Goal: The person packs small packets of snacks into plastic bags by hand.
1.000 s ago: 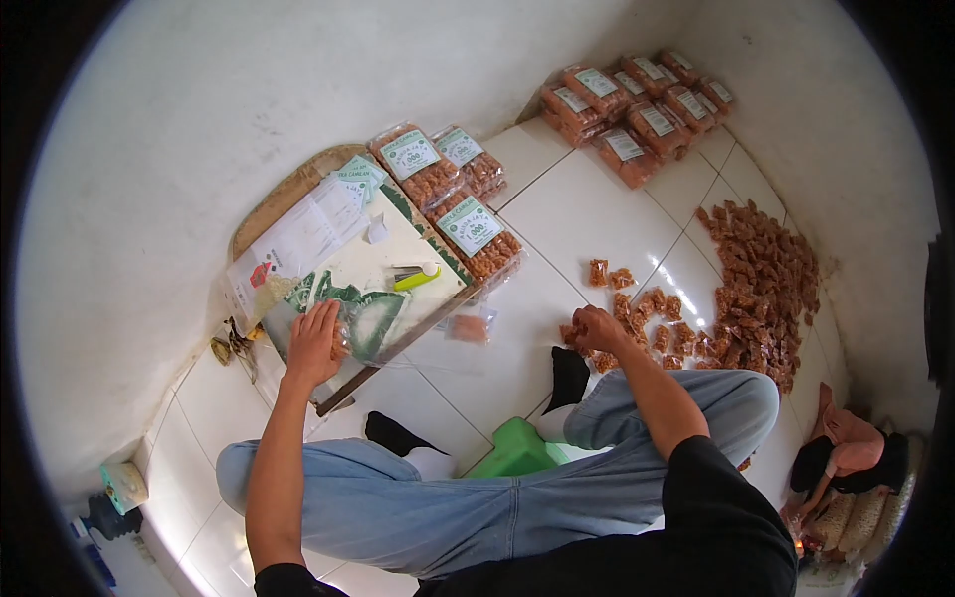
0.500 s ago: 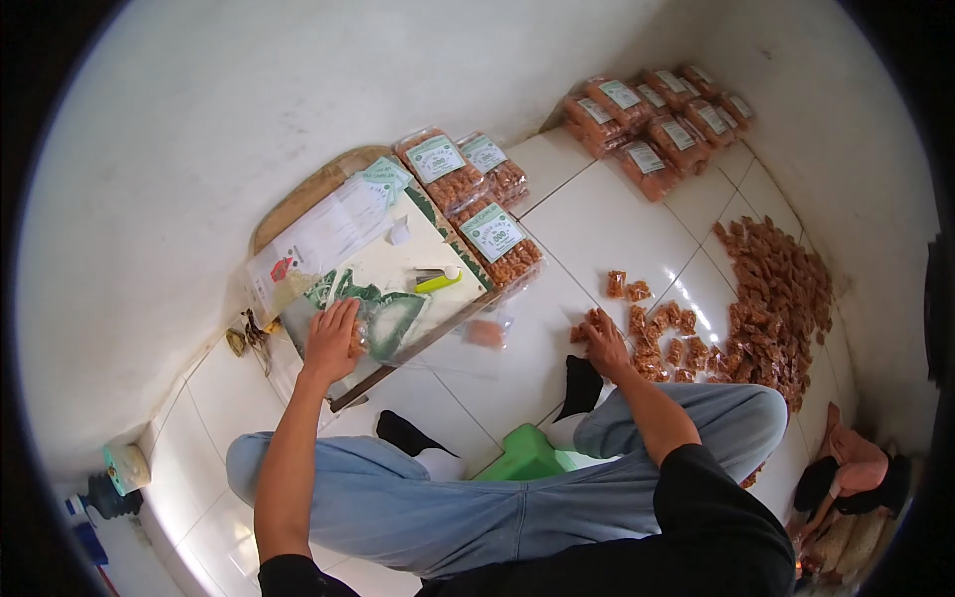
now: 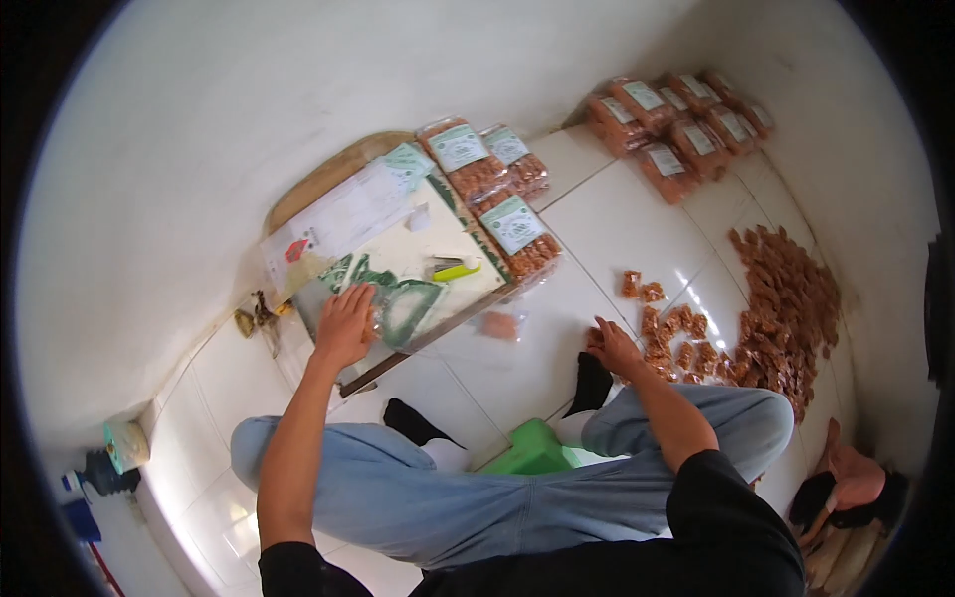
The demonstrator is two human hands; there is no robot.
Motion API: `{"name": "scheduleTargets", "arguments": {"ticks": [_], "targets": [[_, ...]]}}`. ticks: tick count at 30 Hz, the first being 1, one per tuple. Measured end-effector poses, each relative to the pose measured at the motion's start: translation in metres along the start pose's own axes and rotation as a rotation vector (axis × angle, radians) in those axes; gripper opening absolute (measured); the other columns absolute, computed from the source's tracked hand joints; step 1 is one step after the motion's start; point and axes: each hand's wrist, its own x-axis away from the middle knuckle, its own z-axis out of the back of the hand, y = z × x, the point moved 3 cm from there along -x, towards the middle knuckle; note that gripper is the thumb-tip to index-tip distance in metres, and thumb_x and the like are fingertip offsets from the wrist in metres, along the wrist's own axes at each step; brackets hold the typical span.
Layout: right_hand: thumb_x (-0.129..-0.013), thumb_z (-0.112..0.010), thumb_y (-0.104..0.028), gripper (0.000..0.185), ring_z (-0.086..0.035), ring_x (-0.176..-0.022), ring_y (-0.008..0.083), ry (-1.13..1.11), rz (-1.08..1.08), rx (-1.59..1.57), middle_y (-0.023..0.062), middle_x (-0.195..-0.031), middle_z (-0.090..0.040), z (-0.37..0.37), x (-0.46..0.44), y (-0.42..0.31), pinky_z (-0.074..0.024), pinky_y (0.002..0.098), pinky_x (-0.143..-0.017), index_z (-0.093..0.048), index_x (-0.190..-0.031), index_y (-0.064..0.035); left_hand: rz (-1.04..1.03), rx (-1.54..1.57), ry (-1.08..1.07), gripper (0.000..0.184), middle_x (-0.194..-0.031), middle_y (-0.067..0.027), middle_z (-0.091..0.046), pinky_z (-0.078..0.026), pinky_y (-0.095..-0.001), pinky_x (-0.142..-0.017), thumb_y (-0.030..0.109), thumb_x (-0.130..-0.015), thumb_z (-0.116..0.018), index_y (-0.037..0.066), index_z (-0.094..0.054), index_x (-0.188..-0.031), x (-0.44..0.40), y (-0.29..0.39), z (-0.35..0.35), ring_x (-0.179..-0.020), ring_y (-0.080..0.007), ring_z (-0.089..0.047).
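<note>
My left hand (image 3: pixel 343 326) lies over a clear plastic bag (image 3: pixel 374 320) with brown snack showing in it, on the low table's white and green top (image 3: pixel 438 234). Its fingers are closed around the bag's near side. By my right foot, my right hand (image 3: pixel 619 350) is low over the tiles, fingers curled round a small brown snack packet (image 3: pixel 594 338). More small clear snack packets (image 3: pixel 684 320) lie loose just beyond it. A yellow-green stapler (image 3: pixel 456 270) rests on the tabletop. One flat clear packet (image 3: pixel 500 324) is on the floor beside the table.
Labelled snack bags (image 3: pixel 514 225) sit along the table's far edge, with more stacked bags (image 3: pixel 686 129) by the wall. A large heap of brown packets (image 3: pixel 791 308) is at right. A green stool (image 3: pixel 534 448) stands between my legs. Another person's foot (image 3: pixel 834 448) shows at lower right.
The whole view has shifted slightly right. My right hand's fingers have drawn in over the packet they were touching. The left hand stays on the bag.
</note>
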Motion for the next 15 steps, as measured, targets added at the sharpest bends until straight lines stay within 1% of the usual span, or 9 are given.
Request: {"name": "scheduleTargets", "arguments": {"ticks": [1,4,5,6,9,11,12,14,15], "targets": [[-0.082,-0.071,-0.026,0.066,-0.055,-0.109,0.0371,-0.019,0.060,0.072,0.0207,-0.122,-0.053,-0.003,0.001,0.002,-0.0463,0.0456,-0.095,-0.042,-0.135,-0.0005,0.011,0.009,-0.037,0.084,-0.150,-0.0090,-0.038,-0.025,-0.0467,-0.114,0.020,-0.074,-0.073,0.008,-0.032,-0.146,-0.002,0.002,0.001,-0.139,-0.0250,-0.033],[-0.088,-0.058,-0.028,0.058,-0.052,-0.112,0.0405,-0.053,-0.001,0.261,0.0230,-0.121,-0.051,0.000,0.008,-0.009,-0.0471,0.0523,-0.091,-0.041,-0.135,0.0020,0.062,0.022,-0.089,0.083,-0.150,-0.0086,-0.038,-0.026,-0.0470,-0.113,0.019,-0.074,-0.073,0.009,-0.032,-0.146,-0.001,0.005,0.008,-0.139,-0.0246,-0.033],[-0.087,-0.057,-0.023,0.059,-0.052,-0.111,0.0410,-0.067,-0.003,0.254,0.0236,-0.122,-0.050,0.006,0.009,-0.017,-0.0469,0.0530,-0.092,-0.040,-0.136,0.0034,0.059,0.045,-0.099,0.084,-0.150,-0.0082,-0.038,-0.026,-0.0471,-0.114,0.019,-0.074,-0.073,0.010,-0.032,-0.147,-0.001,0.005,0.009,-0.140,-0.0243,-0.032],[-0.083,-0.060,-0.022,0.070,-0.047,-0.118,0.0424,-0.172,-0.044,0.205,0.0270,-0.131,-0.043,-0.001,0.004,-0.005,-0.0423,0.0503,-0.101,-0.032,-0.143,0.0008,0.086,0.037,-0.101,0.084,-0.150,-0.0082,-0.038,-0.026,-0.0471,-0.114,0.019,-0.074,-0.073,0.010,-0.032,-0.147,0.001,0.003,0.006,-0.140,-0.0243,-0.032],[-0.081,-0.061,-0.018,0.072,-0.047,-0.117,0.0427,-0.191,0.065,0.282,0.0283,-0.128,-0.044,-0.007,-0.003,-0.001,-0.0415,0.0501,-0.102,-0.030,-0.143,0.0018,0.052,0.101,-0.065,0.090,-0.150,-0.0059,-0.037,-0.025,-0.0464,-0.114,0.011,-0.070,-0.075,0.013,-0.031,-0.147,0.001,0.002,0.003,-0.141,-0.0240,-0.032],[-0.084,-0.062,-0.013,0.064,-0.058,-0.108,0.0363,-0.080,0.012,0.255,0.0234,-0.114,-0.056,0.002,-0.003,-0.003,-0.0482,0.0453,-0.095,-0.034,-0.138,0.0031,0.057,0.088,-0.067,0.092,-0.150,-0.0065,-0.038,-0.027,-0.0454,-0.113,0.008,-0.067,-0.075,0.012,-0.031,-0.148,0.001,0.002,0.005,-0.140,-0.0242,-0.033],[-0.084,-0.062,-0.013,0.064,-0.058,-0.108,0.0363,-0.077,0.014,0.262,0.0234,-0.114,-0.056,0.002,-0.009,-0.002,-0.0482,0.0453,-0.095,-0.034,-0.138,0.0031,0.056,0.073,-0.073,0.094,-0.149,-0.0071,-0.039,-0.028,-0.0444,-0.112,0.006,-0.065,-0.076,0.012,-0.030,-0.148,0.000,0.002,0.007,-0.139,-0.0245,-0.035],[-0.087,-0.066,-0.012,0.055,-0.068,-0.094,0.0251,0.051,0.020,-0.328,0.0155,-0.098,-0.065,0.006,-0.026,0.002,-0.0550,0.0363,-0.080,-0.038,-0.131,0.0039,0.046,0.085,-0.076,0.097,-0.148,-0.0079,-0.040,-0.030,-0.0434,-0.111,0.005,-0.063,-0.076,0.012,-0.030,-0.148,-0.001,0.001,0.009,-0.137,-0.0250,-0.037],[-0.089,-0.067,-0.013,0.040,-0.069,-0.075,0.0215,0.176,0.058,-0.359,0.0124,-0.085,-0.068,0.018,-0.032,-0.015,-0.0537,0.0355,-0.071,-0.044,-0.117,0.0032,0.036,0.094,-0.085,0.099,-0.147,-0.0086,-0.041,-0.031,-0.0425,-0.109,0.004,-0.061,-0.076,0.012,-0.030,-0.148,-0.002,0.001,0.008,-0.135,-0.0255,-0.038]]}}
